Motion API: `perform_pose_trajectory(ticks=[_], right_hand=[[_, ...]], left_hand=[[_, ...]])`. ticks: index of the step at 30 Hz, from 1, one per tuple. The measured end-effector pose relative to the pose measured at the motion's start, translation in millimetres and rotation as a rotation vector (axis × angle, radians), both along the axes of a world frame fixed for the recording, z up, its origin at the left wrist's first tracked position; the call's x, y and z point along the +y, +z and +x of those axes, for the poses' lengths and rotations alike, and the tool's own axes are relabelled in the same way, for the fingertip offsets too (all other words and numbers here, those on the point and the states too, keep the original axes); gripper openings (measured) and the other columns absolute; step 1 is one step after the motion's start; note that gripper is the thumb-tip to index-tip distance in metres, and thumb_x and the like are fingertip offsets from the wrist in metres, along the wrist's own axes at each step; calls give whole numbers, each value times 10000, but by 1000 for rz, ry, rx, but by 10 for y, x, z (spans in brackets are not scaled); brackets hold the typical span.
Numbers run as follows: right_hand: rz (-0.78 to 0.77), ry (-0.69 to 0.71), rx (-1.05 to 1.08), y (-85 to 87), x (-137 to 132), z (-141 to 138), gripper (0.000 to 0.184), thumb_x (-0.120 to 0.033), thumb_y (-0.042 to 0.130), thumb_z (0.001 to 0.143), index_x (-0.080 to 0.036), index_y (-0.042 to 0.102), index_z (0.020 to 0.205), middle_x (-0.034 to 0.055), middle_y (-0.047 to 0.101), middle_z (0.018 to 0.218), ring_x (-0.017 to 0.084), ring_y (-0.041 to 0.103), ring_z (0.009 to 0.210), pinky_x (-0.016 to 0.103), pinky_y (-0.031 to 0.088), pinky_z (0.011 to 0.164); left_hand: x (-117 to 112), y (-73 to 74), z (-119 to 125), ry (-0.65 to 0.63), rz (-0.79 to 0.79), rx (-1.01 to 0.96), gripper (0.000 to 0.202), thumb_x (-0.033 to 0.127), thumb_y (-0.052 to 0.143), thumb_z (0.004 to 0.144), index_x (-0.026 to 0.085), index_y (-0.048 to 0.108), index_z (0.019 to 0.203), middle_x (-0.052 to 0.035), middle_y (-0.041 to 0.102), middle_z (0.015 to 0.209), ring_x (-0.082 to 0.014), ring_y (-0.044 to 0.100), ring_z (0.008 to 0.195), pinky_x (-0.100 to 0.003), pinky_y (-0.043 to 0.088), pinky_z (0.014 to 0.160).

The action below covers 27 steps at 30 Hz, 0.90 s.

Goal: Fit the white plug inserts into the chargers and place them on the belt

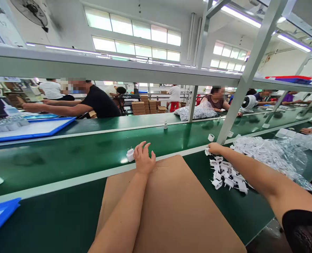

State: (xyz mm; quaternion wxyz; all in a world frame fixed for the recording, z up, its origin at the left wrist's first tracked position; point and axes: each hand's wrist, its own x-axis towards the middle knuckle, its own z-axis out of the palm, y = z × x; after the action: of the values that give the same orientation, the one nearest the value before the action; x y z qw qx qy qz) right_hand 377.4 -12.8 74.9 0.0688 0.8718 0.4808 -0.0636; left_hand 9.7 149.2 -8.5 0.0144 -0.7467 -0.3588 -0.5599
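Observation:
My left hand [144, 158] reaches over the green conveyor belt [74, 153] with its fingers spread and curved. Just left of its fingers stands a white charger housing [130, 155] with pins on top; whether they touch I cannot tell. My right hand [215, 148] is closed at the belt's near edge, pinching a white plug part [207, 151]. Below that hand lies a loose pile of white plug parts [228, 175], some with pins showing. A flat brown cardboard sheet [171, 207] lies under my left forearm.
A clear plastic bag of white parts [266, 151] lies at the right. A slanted metal post [246, 77] rises behind my right hand, under a long shelf [113, 66]. More white pieces sit on the belt. Blue-rimmed trays [50, 130] are at left. Co-workers sit across the belt.

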Motion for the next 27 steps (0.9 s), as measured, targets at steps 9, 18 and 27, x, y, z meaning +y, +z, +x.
perform_pose_trajectory(ticks=[9,18,27], right_hand=[[89,296,73,-1,-181,-578,480,37,632,746,-138,783,1166,133,758,1153,280,691,1138,314,501,993],[341,691,251,-120,-406,-1567,409,-100,596,855,-190,708,1238,95,705,1140,236,667,1071,318,535,908],[313,825,484,-421,-708,-1729,579,-331,663,942,-164,516,1476,168,625,1281,311,571,1283,454,516,1059]], left_hand=[[78,-17,-38,-61,-85,-19,323,179,565,883,188,663,1190,-149,616,1311,-354,499,1280,-528,407,1109],[98,-82,-49,-82,-87,70,185,157,570,882,204,700,1005,-133,621,1271,-333,562,1163,-508,473,1034],[133,-127,-43,-130,-90,151,161,169,573,890,196,710,970,-137,633,1240,-311,586,1097,-477,506,972]])
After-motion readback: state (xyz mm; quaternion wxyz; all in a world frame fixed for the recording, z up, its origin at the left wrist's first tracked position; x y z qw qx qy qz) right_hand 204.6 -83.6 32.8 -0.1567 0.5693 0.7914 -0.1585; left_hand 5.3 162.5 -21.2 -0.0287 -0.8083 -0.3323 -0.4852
